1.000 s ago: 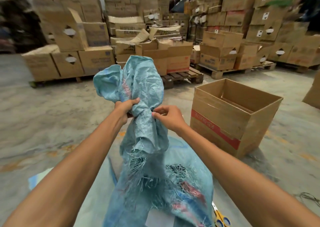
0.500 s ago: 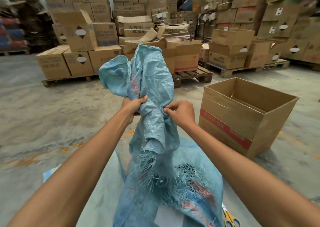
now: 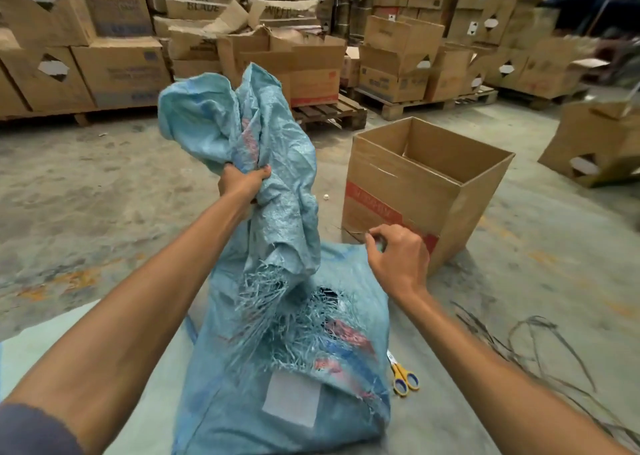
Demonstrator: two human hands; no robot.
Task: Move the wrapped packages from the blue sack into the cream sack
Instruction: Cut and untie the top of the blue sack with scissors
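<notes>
Left hand [image 3: 242, 184] gripping blue sack [image 3: 277, 333], right hand [image 3: 398, 257] curled nearby

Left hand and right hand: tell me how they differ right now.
The left hand grips the bunched top of the blue sack, raised; the right hand sits lower, off the sack, near the open cardboard box. The right hand's fingers curl round something small that I cannot identify. Both are bare.

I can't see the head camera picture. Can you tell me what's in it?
A person's left hand grips the bunched top of a torn blue sack on a warehouse floor, while the right hand hovers nearby, fingers curled. An open cardboard box and scissors sit beside it.
</notes>
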